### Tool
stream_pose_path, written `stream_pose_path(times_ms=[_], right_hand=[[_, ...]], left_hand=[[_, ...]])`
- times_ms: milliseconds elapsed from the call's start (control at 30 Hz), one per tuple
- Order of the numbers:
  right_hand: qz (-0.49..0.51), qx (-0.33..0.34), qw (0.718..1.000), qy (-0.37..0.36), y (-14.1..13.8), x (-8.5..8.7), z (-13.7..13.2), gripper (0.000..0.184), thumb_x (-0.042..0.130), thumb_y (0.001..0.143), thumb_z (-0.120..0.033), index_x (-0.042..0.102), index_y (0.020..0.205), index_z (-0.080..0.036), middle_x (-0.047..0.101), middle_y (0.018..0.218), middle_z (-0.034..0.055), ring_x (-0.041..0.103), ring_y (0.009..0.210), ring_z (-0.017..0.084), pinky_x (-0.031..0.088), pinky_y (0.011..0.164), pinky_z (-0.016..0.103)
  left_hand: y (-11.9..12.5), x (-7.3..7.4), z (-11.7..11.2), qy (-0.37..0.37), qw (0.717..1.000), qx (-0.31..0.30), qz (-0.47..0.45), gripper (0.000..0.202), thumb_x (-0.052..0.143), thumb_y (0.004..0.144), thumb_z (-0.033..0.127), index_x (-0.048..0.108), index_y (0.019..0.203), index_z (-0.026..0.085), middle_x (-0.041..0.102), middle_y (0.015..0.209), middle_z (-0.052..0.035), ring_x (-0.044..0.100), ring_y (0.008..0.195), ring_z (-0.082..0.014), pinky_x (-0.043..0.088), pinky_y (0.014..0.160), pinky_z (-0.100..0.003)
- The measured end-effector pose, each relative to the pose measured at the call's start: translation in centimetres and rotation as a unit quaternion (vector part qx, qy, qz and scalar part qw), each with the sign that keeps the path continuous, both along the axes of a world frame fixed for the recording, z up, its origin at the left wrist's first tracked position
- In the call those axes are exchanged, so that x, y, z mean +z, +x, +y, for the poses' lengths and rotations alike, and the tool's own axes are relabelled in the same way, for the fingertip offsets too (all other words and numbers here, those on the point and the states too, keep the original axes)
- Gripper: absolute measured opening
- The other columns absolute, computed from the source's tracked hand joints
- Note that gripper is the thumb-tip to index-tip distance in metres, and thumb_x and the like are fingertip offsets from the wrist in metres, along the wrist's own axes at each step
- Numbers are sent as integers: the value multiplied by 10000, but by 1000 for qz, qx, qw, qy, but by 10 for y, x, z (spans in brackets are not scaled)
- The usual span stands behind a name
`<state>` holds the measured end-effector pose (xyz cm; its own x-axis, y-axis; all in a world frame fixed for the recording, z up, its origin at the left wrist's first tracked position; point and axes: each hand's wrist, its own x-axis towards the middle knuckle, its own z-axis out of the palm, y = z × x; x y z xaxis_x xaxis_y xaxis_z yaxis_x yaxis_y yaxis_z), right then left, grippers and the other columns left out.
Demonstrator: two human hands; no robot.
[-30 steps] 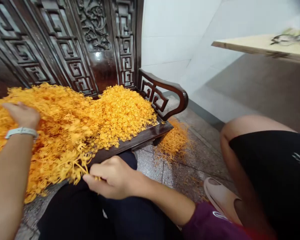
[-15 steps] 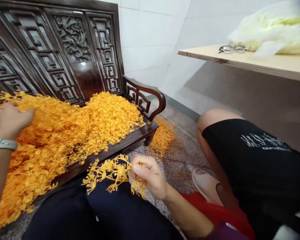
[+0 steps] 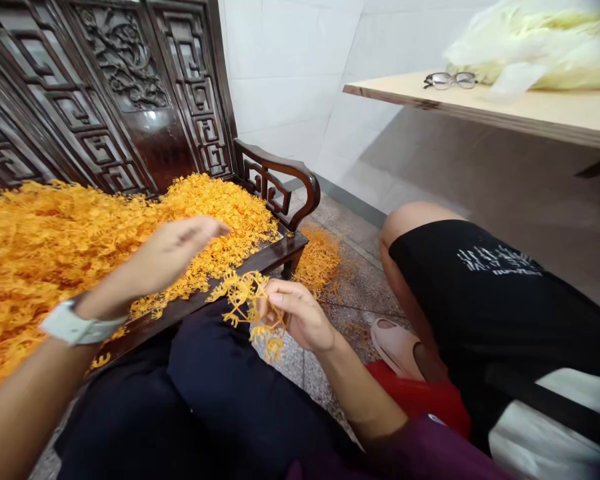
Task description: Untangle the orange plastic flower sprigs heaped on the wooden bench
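"Where's the sprig (image 3: 247, 287)?"
"Pinched in the right hand (image 3: 300, 317), poking out left."
"And the left hand (image 3: 183, 250)?"
"Near, up and left of the sprig, fingers out, nothing in it I see."

Eyeglasses (image 3: 450, 81) on wooden tabletop (image 3: 397, 88) near plastic bag (image 3: 565, 50); pale slipper (image 3: 396, 345) on floor (image 3: 373, 287).

A carved wooden bench (image 3: 163, 143), a slip-on sandal (image 3: 394, 343) and eyeglasses (image 3: 451, 80) on a tabletop (image 3: 390, 87) suggest a home.
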<state>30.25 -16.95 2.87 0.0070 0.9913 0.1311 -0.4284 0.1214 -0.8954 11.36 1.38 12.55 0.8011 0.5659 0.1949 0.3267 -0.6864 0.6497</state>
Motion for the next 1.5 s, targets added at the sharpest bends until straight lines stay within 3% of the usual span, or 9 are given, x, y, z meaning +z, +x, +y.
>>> stream_pose_path(times_ms=[100, 200, 300, 533, 1200, 1300, 1367, 1433, 1500], right_hand=[[44, -61, 996, -41, 13, -2, 5, 350, 692, 912, -480, 628, 738, -183, 451, 623, -21, 344, 522, 107, 236, 477, 251], [69, -149, 983, -81, 30, -12, 11, 351, 687, 922, -460, 572, 727, -192, 420, 642, -35, 298, 509, 92, 248, 460, 238], [62, -204, 972, -99, 45, -27, 14, 375, 730, 895, -449, 519, 715, -197, 432, 681, -29, 336, 561, 96, 345, 522, 230], [49, -254, 960, -103, 57, -40, 20, 492, 748, 883, -549, 414, 715, -229, 252, 666, -58, 233, 566, 117, 351, 529, 241], [164, -246, 949, -106, 83, 8, 31, 413, 448, 1104, -371, 468, 732, -192, 326, 637, -52, 386, 526, 86, 460, 533, 187], [118, -346, 930, -36, 104, 5, 40, 374, 497, 1090, -306, 436, 738, -195, 335, 660, -60, 360, 522, 70, 421, 525, 158], [49, -500, 863, 50, 123, 1, 45, 399, 552, 1068, -306, 390, 720, -199, 305, 649, -72, 315, 503, 66, 381, 508, 143], [-32, -573, 814, 85, 135, -5, 45, 426, 622, 1028, -387, 394, 717, -206, 314, 637, -79, 319, 502, 70, 390, 521, 153], [-102, -523, 843, 74, 133, -10, 38, 365, 699, 966, -452, 498, 774, -216, 407, 661, -69, 400, 541, 76, 434, 569, 181]], left_hand=[[45, -37, -39, -115, 985, -128, 5, 324, 559, 1002, 552, 730, 1024, 277, 764, 1050, -46, 699, 949, -228, 540, 847, -369], [57, -64, -47, -197, 973, -118, 5, 408, 598, 979, 575, 621, 754, 235, 596, 680, 7, 549, 607, -165, 425, 571, -312], [52, -74, -40, -218, 972, -89, -1, 425, 620, 966, 581, 594, 719, 235, 502, 621, 27, 444, 542, -145, 327, 516, -307], [51, -83, -35, -164, 977, -132, 18, 398, 565, 994, 516, 532, 709, 240, 497, 650, 23, 456, 563, -157, 330, 528, -312], [49, -71, -48, -144, 972, -181, -29, 358, 442, 1048, 364, 449, 725, 210, 501, 676, 15, 475, 611, -141, 311, 603, -309], [35, -71, -41, -179, 963, -200, -35, 391, 488, 1022, 405, 454, 684, 211, 463, 651, 15, 425, 587, -140, 315, 586, -304], [18, -72, -31, -219, 955, -198, -33, 425, 553, 981, 460, 483, 645, 210, 455, 637, 8, 409, 571, -143, 317, 567, -301], [-2, -77, -16, -256, 956, -137, -46, 441, 615, 938, 512, 515, 630, 213, 435, 618, 6, 390, 546, -143, 308, 541, -298], [-17, -87, 1, -286, 954, -23, -89, 457, 651, 911, 550, 500, 631, 222, 365, 588, 23, 331, 513, -134, 290, 517, -290]])
